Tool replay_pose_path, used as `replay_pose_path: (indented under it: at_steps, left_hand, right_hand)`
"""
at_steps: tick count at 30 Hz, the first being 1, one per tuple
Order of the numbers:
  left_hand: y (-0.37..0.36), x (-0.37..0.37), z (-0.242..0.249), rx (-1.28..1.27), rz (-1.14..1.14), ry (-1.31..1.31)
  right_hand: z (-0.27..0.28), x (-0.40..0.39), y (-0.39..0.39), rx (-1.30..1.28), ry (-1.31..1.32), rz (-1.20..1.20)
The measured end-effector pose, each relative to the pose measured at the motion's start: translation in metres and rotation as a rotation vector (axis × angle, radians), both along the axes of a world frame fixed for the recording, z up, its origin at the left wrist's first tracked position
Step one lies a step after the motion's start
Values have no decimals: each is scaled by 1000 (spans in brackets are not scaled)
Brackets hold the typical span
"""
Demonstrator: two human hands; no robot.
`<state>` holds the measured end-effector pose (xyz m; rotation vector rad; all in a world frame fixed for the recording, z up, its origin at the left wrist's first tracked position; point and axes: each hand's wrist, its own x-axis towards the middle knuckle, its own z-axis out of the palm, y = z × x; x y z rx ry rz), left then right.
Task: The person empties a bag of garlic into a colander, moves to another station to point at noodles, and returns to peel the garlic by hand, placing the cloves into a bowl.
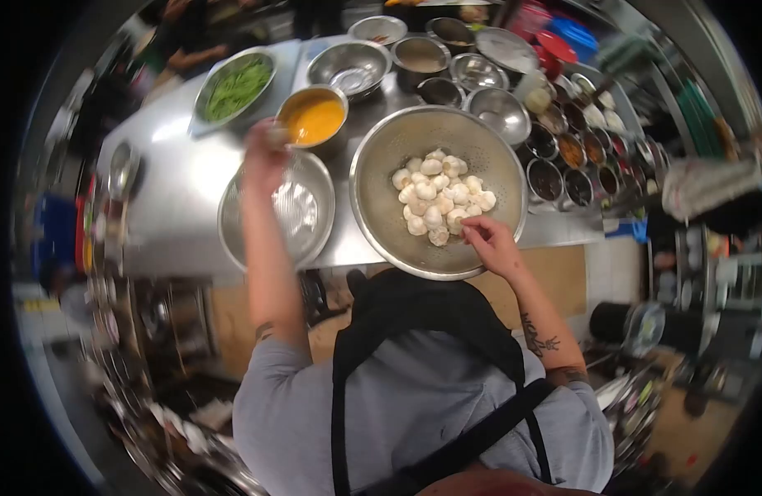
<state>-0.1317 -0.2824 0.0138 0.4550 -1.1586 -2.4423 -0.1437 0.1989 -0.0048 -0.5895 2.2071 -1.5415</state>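
Nearest, a grey shirt and black apron straps, both arms stretched out over the steel bench [191, 178]. The right hand [490, 244] dips into the big perforated colander [381, 198], fingers pinched on a pale round dumpling at the near edge of the dumpling pile [439, 194], smooth, whitish, heaped mid-bowl. Left of it sits a shallow steel bowl [232, 223] dusted with white flour. Above that bowl's far rim the left hand [265, 153] is blurred, curled loosely; what it holds cannot be told. Just beyond, a bowl of orange batter [315, 120]; farther left, a tray of green beans [236, 87].
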Motion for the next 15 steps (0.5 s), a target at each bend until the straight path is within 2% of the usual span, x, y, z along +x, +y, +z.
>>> replay_pose_path:
  at_steps: [1,3,4,5,9,10,12,13,14,15]
  left_hand:
    - [55,9,-4,108,-182,51]
    - [162,12,-21,-49,-183,-148]
    - [210,17,-15,-187,-175,-309]
    - [236,18,-33,-97,-270,-283]
    - [270,21,-40,-216,-210,-391]
    - [265,20,-48,-288,-295,-391]
    - [276,24,-52,-597,-265,-353]
    - [279,26,-46,-753,-259,-330]
    - [277,28,-39,-895,-436,-388]
    - [277,28,-38,-902,-450,-326]
  right_hand:
    - [0,-11,-1,-42,-54,28]
    - [1,-27,-7,-125,-183,64]
    - [2,-33,-12,-131,-230,111]
    - [2,-37,-19,-125,-246,149]
    - [-8,-41,-46,-6,-353,299]
    - [-10,-41,-50,-35,-413,292]
    - [-13,-38,-60,-99,-526,266]
    - [-13,-36,-62,-60,-495,253]
    - [-12,-35,-64,-22,-461,232]
    - [-12,-38,-66,18,-423,206]
